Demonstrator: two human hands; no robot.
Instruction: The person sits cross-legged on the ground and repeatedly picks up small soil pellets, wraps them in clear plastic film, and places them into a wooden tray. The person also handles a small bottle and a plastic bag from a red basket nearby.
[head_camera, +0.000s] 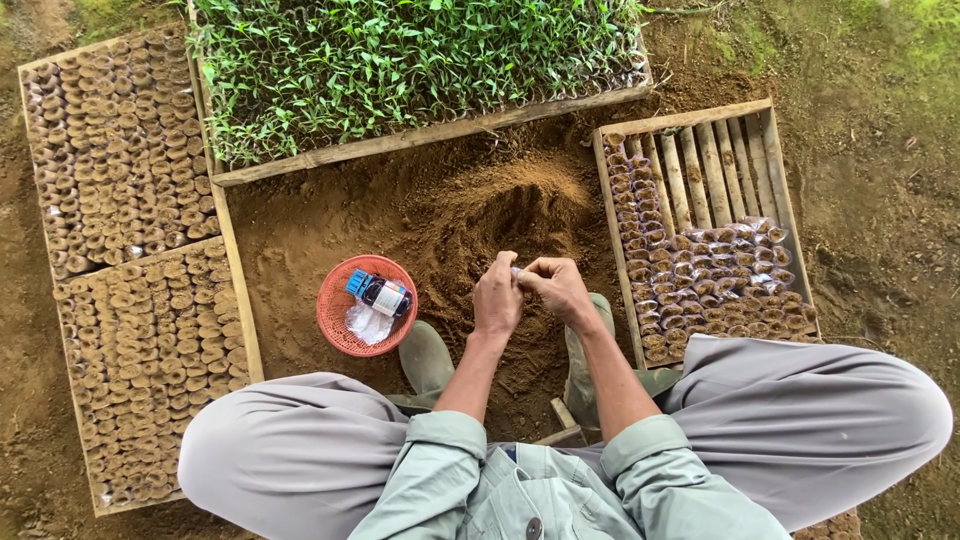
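Both hands, left hand (497, 296) and right hand (560, 287), pinch one small clear bag (518, 271) between their fingertips above the soil heap (520, 215), where I judge a loose pinch could drop the bag into the dirt.

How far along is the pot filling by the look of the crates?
Done: both left crates look packed with filled pots. In hand: left hand and right hand pinch a small clear bag over the soil pile. Left: the right crate shows bare slats, only partly filled.
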